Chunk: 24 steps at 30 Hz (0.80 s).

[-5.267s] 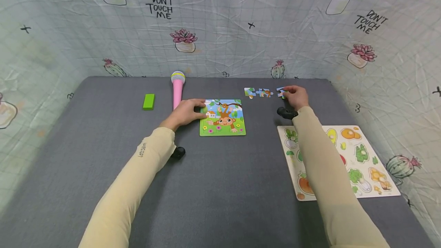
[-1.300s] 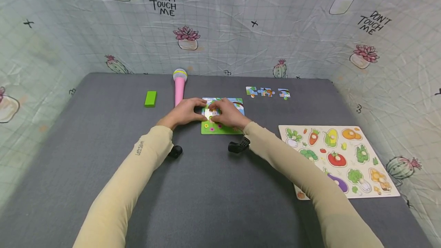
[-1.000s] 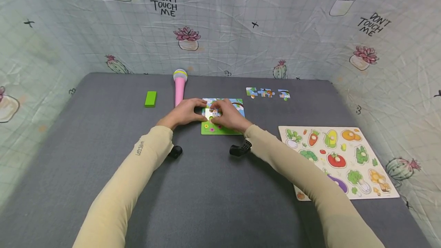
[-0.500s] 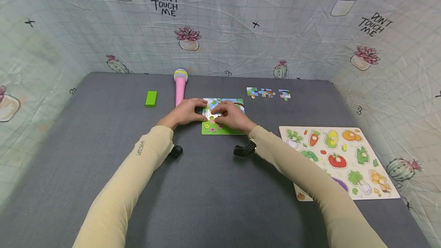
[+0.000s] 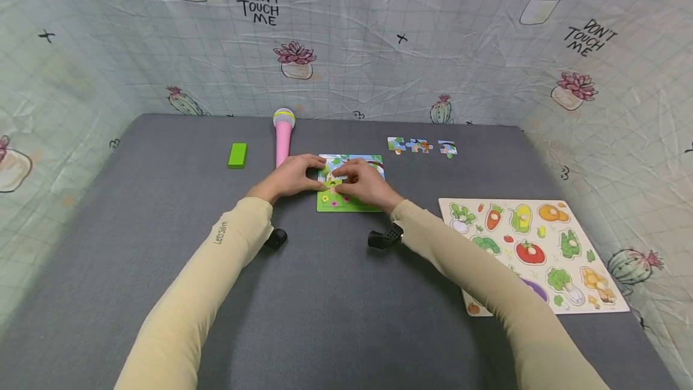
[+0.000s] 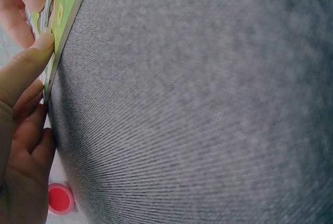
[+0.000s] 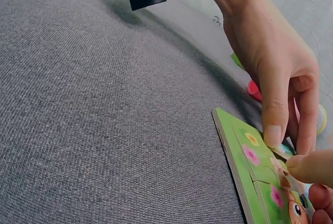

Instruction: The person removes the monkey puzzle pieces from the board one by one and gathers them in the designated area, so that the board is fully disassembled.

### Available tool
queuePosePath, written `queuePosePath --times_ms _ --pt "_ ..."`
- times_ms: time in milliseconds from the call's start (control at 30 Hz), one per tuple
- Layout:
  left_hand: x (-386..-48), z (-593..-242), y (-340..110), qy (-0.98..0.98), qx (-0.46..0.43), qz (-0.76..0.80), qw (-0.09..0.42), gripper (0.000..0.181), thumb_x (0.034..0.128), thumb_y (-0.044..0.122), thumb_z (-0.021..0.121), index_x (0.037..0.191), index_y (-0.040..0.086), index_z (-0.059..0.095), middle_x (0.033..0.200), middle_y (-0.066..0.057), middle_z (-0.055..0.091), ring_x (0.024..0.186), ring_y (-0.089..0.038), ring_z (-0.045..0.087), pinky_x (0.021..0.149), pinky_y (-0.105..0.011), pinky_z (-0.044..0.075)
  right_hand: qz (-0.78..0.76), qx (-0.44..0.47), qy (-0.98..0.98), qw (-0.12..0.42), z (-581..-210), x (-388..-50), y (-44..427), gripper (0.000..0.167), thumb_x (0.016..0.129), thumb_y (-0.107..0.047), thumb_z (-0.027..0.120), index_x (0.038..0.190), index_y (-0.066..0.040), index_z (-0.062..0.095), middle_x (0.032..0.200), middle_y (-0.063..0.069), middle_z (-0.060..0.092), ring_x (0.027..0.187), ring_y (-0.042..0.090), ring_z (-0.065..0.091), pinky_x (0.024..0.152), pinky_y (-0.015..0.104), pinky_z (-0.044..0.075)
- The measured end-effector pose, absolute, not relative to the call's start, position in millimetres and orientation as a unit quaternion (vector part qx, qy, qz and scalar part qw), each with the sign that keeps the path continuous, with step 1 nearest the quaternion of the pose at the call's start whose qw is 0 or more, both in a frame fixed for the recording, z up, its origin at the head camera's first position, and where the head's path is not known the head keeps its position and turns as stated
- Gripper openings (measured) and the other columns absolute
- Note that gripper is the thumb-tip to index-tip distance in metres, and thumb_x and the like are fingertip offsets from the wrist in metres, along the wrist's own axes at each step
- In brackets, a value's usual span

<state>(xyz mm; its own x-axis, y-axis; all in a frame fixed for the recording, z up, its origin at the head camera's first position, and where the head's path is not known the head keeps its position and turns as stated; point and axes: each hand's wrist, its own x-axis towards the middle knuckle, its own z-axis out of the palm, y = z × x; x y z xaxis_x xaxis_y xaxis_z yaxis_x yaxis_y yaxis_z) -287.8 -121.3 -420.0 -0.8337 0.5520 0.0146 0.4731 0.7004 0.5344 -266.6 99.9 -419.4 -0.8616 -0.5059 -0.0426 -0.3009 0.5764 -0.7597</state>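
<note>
On the grey table, my left hand [image 5: 289, 176] grips the left side of the monkey puzzle board [image 5: 352, 206], its thumb on the green front border in the left wrist view. My right hand [image 5: 365, 184] is over the board's left middle, thumb and fingers pinching a small piece there, mostly hidden by the fingers. In the right wrist view, a dark gap shows in the puzzle beside both thumbs, and the board's green border [image 7: 229, 130] lies flat. Behind the board to the right lie a blue-green loose piece [image 5: 396, 144], a middle piece [image 5: 419, 145] and a right one [image 5: 447, 148].
A pink toy microphone [image 5: 283, 140] lies behind my left hand, with a green block [image 5: 237, 156] farther left. The vegetable board [image 5: 547, 294] sits at the right, partly under my right sleeve. A patterned cloth [image 5: 346, 29] rises behind the table.
My right hand has moved left from the loose pieces to the puzzle board. Over the last second it has shifted slightly, and green now shows where a pale patch was. My left hand keeps its hold.
</note>
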Motion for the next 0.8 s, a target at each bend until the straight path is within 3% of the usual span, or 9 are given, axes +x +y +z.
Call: queuePosePath --times_ms 467,633,800 --pt "-287 -421 -123 0.918 0.267 0.282 0.085 0.057 0.0831 0.026 0.079 0.129 -0.003 0.061 0.142 -0.013 0.052 0.135 -0.029 0.044 0.113 -0.041 0.032 -0.446 -0.165 0.872 0.115 -414 -269 112 0.030 0.096 -0.014 0.064 0.125 -0.008 0.066 0.134 0.009 0.045 0.109 0.023 0.055 0.091 0.036 0.049" --pt "-286 -422 -124 0.916 0.270 0.285 0.085 0.056 0.0835 0.027 0.078 0.128 -0.003 0.062 0.143 -0.013 0.052 0.136 -0.028 0.043 0.113 -0.041 0.032 -0.515 -0.103 0.840 0.134 -407 -273 136 0.033 0.097 -0.012 0.062 0.130 -0.011 0.063 0.128 0.011 0.056 0.110 0.029 0.056 0.090 0.042 0.049" --pt "-285 -422 -124 0.915 0.269 0.289 0.083 0.053 0.0842 0.027 0.077 0.127 -0.001 0.063 0.144 -0.012 0.050 0.136 -0.028 0.042 0.113 -0.041 0.031 -0.546 -0.060 0.825 0.134 -402 -279 166 0.036 0.098 -0.015 0.060 0.134 -0.013 0.060 0.132 0.011 0.056 0.117 0.028 0.053 0.099 0.045 0.044"
